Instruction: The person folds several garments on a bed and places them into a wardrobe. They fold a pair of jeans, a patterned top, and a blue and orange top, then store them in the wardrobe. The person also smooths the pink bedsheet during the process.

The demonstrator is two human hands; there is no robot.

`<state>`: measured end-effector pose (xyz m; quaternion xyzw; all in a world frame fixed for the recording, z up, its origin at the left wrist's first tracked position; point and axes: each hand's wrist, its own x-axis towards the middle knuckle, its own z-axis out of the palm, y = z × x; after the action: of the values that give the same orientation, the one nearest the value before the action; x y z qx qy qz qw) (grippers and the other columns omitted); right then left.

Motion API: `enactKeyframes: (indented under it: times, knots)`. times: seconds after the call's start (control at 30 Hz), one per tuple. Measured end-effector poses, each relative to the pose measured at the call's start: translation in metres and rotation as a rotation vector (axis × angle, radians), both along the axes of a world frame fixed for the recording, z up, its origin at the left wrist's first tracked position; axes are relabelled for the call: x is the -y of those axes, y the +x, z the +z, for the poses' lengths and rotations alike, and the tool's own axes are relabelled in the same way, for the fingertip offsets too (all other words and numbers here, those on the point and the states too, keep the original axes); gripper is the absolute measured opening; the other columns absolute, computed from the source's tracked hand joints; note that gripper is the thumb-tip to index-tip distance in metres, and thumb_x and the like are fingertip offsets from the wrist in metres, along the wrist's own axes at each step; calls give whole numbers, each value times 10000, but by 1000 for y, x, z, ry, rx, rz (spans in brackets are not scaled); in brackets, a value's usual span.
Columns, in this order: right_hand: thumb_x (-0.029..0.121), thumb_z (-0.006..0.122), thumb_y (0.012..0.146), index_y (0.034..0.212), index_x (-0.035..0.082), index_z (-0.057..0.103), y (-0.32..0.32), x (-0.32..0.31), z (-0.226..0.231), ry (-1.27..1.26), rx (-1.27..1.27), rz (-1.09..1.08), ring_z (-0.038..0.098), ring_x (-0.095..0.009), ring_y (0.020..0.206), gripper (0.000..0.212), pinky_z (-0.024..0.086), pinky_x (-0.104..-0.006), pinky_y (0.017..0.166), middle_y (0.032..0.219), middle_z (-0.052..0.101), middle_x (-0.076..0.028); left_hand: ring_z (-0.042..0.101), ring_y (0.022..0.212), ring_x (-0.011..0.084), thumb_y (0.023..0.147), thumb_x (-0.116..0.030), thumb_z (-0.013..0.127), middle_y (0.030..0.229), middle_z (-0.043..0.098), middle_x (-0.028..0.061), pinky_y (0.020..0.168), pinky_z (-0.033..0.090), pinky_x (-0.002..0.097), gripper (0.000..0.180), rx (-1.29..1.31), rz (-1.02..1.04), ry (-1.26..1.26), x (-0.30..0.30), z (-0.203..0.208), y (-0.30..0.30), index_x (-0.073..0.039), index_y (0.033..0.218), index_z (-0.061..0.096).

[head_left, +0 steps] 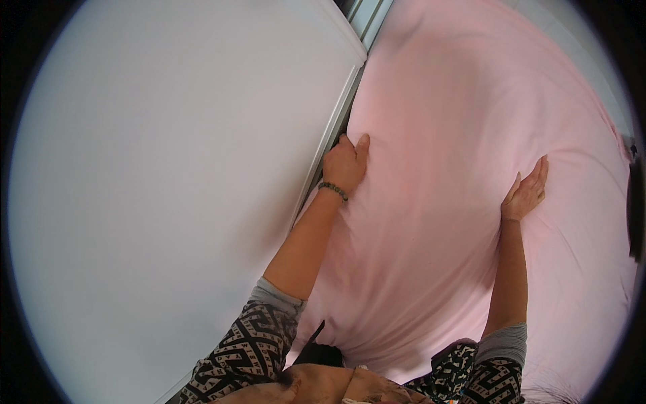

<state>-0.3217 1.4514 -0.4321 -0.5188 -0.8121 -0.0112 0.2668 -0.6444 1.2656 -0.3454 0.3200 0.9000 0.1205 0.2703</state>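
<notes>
Head view: on my remote feed, the pink sheet (pixel 431 168) spreads across the right side, draped over a broad, rounded form beneath the arms. The left hand (pixel 345 165) sits at its left edge, thumb on the cloth and the other fingers mostly lost in the narrow gap beside the white panel (pixel 168 148); I can't tell whether they pinch any fabric. The right hand (pixel 527 190) lies on the sheet well apart from the other, fingers extended and thumb spread, with no fold gripped that I can see.

My worry is that gap: pushing farther in could wedge the knuckles against the panel, or snag the beaded bracelet (pixel 333 191). If the right palm presses while the left pulls, I'd expect the creases between them to deepen or the cloth to skew.

The surface looks smooth near the top, with long wrinkles running toward the body. Beyond it I make out a pale surface (pixel 572 40) at upper right and a dark object (pixel 635 209) at the right rim, too cropped to identify.
</notes>
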Motion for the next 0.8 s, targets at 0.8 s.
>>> enactKeyframes:
  times: [0.8]
  knots:
    - [347,403,1007,1463,100,318,-1,6,1,107,49,-46,336,-207,1386,526,340,-425,1028,1514,353,-30,465,1108,487,861,-203,583,1227,465,351,991,358,516,687,-289,-41,302,191,-40,57,149,1361,270]
